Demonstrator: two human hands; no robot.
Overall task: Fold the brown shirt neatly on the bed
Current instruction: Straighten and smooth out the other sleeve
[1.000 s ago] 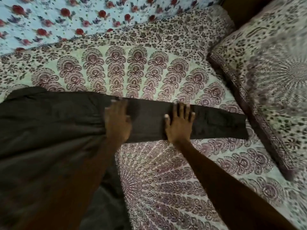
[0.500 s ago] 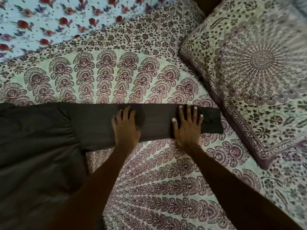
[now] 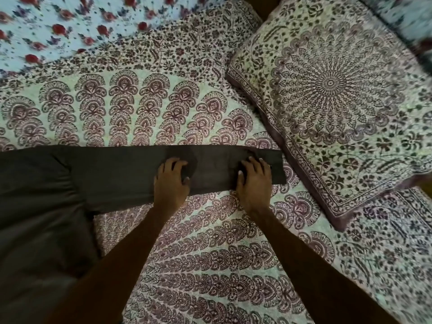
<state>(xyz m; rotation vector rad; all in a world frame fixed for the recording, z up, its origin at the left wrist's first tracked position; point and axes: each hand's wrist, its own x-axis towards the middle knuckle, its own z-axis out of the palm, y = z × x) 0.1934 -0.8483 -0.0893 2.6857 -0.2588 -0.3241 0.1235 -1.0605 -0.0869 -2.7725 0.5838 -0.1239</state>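
While the shirt (image 3: 42, 218) lies flat on the bed (image 3: 210, 265), body at 9 o'clock and sleeve (image 3: 210, 169) stretched toward 3, I am smoothing that sleeve before folding it in. My left hand (image 3: 171, 182) rests mid-sleeve with fingers curling into the cloth; my right hand (image 3: 254, 183) presses near the cuff, fingers bent, neither grip closed around anything I can make out. The pillow (image 3: 339, 101) sits just beyond the cuff at 2. Next, I judge, I must pinch the cuff and carry it toward 9, across the body, keeping the edges straight.
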